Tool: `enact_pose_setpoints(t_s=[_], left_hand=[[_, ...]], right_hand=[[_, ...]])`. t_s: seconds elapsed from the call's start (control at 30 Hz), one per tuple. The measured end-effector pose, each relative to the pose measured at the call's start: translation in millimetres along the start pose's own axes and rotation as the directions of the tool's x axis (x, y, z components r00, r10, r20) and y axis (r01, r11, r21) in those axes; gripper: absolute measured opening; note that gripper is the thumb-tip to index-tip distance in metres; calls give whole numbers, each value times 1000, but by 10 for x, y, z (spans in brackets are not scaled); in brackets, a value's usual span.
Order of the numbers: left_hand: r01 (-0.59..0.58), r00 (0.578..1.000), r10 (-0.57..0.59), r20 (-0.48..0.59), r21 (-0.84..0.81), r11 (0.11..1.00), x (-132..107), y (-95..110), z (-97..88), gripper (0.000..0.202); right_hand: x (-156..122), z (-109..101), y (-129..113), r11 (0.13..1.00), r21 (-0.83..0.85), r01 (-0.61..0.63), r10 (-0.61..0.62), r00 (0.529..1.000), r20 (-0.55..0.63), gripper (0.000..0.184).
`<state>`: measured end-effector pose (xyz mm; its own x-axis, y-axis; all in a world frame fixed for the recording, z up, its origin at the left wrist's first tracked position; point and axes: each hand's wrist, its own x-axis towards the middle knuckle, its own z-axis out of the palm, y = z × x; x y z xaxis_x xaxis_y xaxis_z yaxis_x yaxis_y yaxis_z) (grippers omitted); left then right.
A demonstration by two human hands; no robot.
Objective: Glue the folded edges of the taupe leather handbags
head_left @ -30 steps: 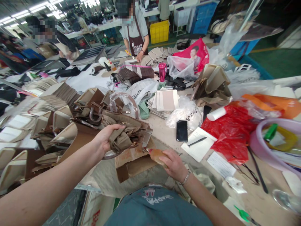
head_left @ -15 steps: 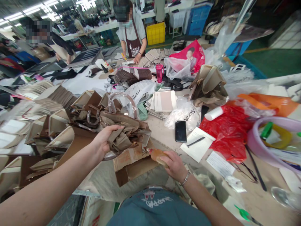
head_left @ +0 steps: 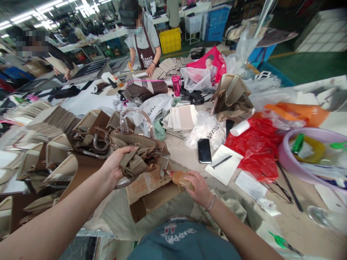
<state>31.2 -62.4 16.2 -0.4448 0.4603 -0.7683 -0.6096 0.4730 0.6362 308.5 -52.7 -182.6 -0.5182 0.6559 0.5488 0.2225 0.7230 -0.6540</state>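
My left hand [head_left: 116, 167] is closed around a crumpled taupe bag [head_left: 141, 151] with metal fittings, held over a flattened brown cardboard box [head_left: 148, 193]. My right hand [head_left: 199, 187] grips a small amber squeeze bottle [head_left: 181, 178] whose nozzle points at the bag's lower edge. To the left of the bag lies a heap of brown and beige bags [head_left: 81, 141].
A black phone [head_left: 204, 150], a paper sheet with a pen [head_left: 223, 164], red plastic [head_left: 257, 148] and a purple basin [head_left: 306, 159] lie to the right. Stacked panels [head_left: 184, 117] sit behind. A person in a brown apron [head_left: 142, 41] works at the table's far side.
The view has shifted slightly, so everything sits a little further left and lower in the picture. Both hands keep their hold on the bag and the bottle.
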Motion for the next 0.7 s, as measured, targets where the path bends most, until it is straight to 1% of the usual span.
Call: enact_pose_setpoints(t_s=[0.07, 0.23, 0.37, 0.43, 0.5, 0.57, 0.63, 0.7], left_hand=[[-17, 1000, 16, 24, 41, 999, 29, -2, -5, 12], [-27, 998, 23, 57, 63, 998, 56, -8, -11, 13], [-30, 997, 25, 66, 77, 997, 66, -8, -27, 13], [-37, 997, 32, 73, 74, 997, 72, -8, -31, 13], [-41, 996, 36, 77, 65, 997, 75, -9, -28, 13], [-42, 996, 38, 76, 57, 997, 76, -8, -21, 13], [-40, 996, 35, 79, 56, 998, 77, -5, -19, 13], [-34, 996, 29, 85, 55, 998, 84, 3, -19, 13]], right_hand=[[7, 16, 31, 1000, 16, -8, 8, 1000, 1, 28], [135, 22, 163, 998, -4, -70, 69, 995, -72, 27], [107, 58, 122, 989, 85, -123, 127, 991, -37, 23], [69, 78, 77, 973, 130, -190, 196, 980, -40, 20], [53, 84, 50, 953, 145, -265, 279, 956, -86, 19], [71, 66, 51, 939, 143, -313, 332, 933, -137, 19], [118, 27, 73, 937, 137, -322, 342, 926, -162, 20], [178, -21, 104, 944, 125, -304, 323, 929, -179, 20]])
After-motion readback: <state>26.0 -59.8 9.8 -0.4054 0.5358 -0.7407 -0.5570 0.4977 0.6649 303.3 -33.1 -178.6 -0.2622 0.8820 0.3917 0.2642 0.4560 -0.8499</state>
